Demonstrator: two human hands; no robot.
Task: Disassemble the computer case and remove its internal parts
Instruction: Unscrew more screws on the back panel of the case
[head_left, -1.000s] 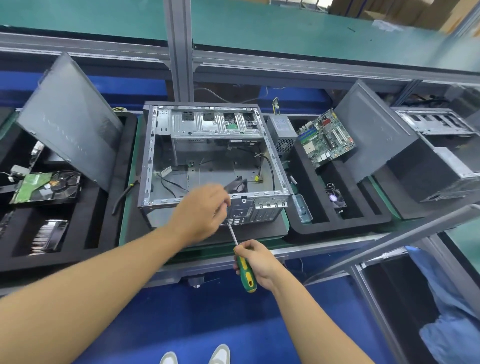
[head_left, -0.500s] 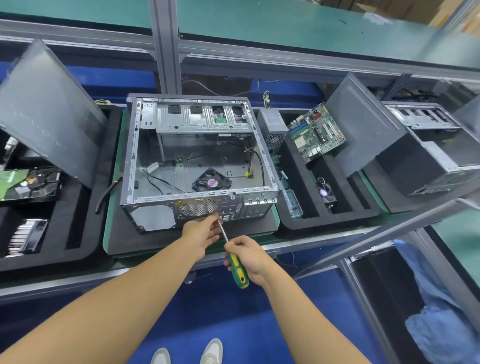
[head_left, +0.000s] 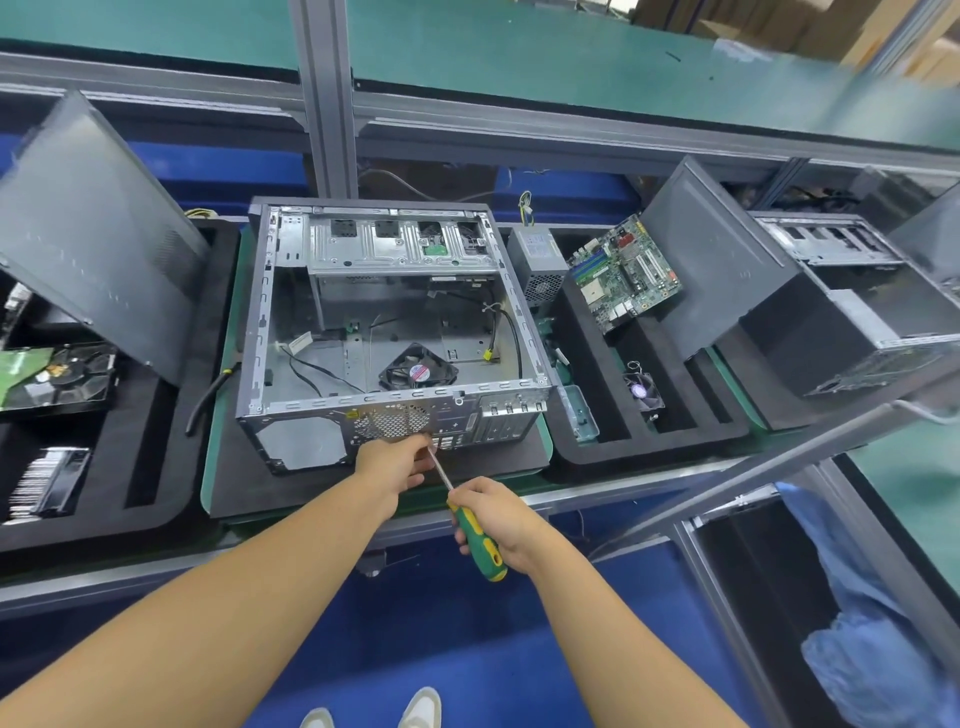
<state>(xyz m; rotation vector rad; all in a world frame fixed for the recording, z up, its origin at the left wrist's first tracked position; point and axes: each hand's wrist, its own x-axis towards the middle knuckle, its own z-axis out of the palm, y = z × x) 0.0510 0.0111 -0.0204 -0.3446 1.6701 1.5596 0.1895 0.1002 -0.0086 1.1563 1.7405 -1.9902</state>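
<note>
Computer case (head_left: 304, 441): bare metal chassis with its side cover off, lying on a dark mat (head_left: 260, 488) at the middle of the surface (head_left: 582, 496), rear panel toward the person. Inside it: a black fan (head_left: 418, 370) lying tilted on the case floor near the rear wall, thin black cables, and a drive cage at the far end

Screwdriver (head_left: 480, 545): green and yellow handle, with a slim metal shaft angled up to the rear panel just below the round vent grille

Right hand (head_left: 501, 519): fingers wrapped round the handle

Left hand (head_left: 392, 465): against the rear panel under the grille, fingers curled about the tip end of the shaft

Left of the case: pliers (head_left: 213, 389) at the mat's edge; a grey side panel (head_left: 98, 228) leaning in the left foam tray (head_left: 156, 467), with a hard drive (head_left: 57, 374) beside it

Right of the case: a power supply (head_left: 540, 260), a tilted motherboard (head_left: 623, 273) and a small fan (head_left: 643, 391) in the right foam tray (head_left: 675, 441); a second case (head_left: 841, 332) stands beyond
</note>
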